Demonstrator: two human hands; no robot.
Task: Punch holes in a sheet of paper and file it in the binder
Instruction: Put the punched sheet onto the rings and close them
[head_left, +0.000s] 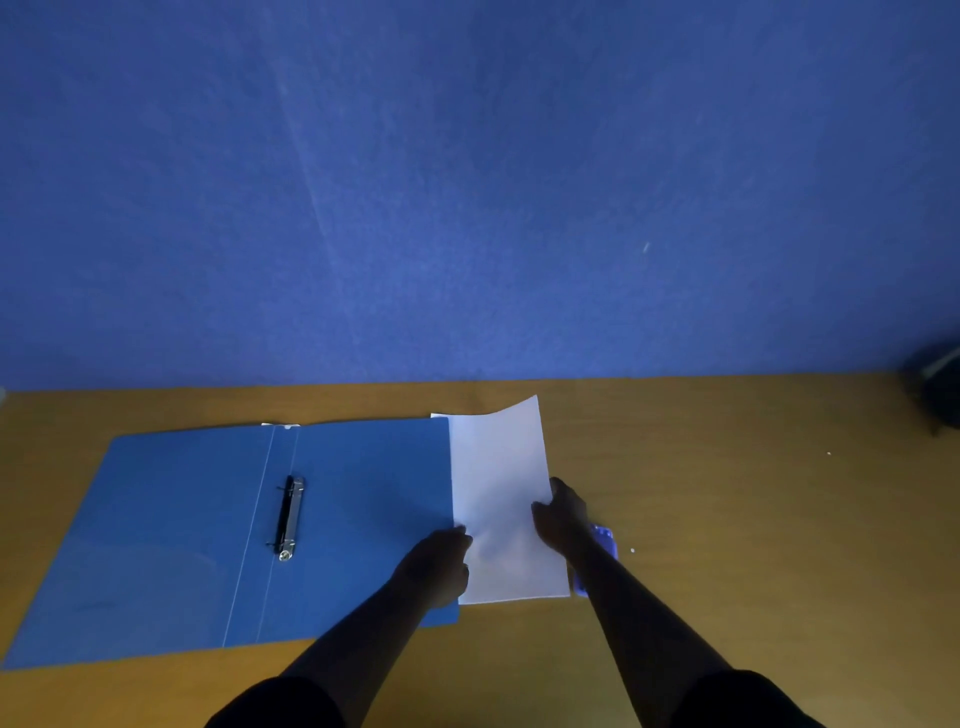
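Observation:
A blue binder (208, 525) lies open on the wooden table, its metal ring mechanism (290, 517) in the middle. Just right of it is a white sheet of paper (498, 483), its far right corner lifted. My left hand (439, 566) grips the sheet's near left edge, over the binder's right cover. My right hand (563, 514) holds the sheet's right edge. A blue-purple hole punch (602, 540) shows partly under my right wrist, beside the sheet's right edge; most of it is hidden.
The wooden table (753, 519) runs to a blue wall (467, 182) at the back. A dark object (935, 395) sits at the far right edge. Small white specks (632, 550) lie on the table right of the punch.

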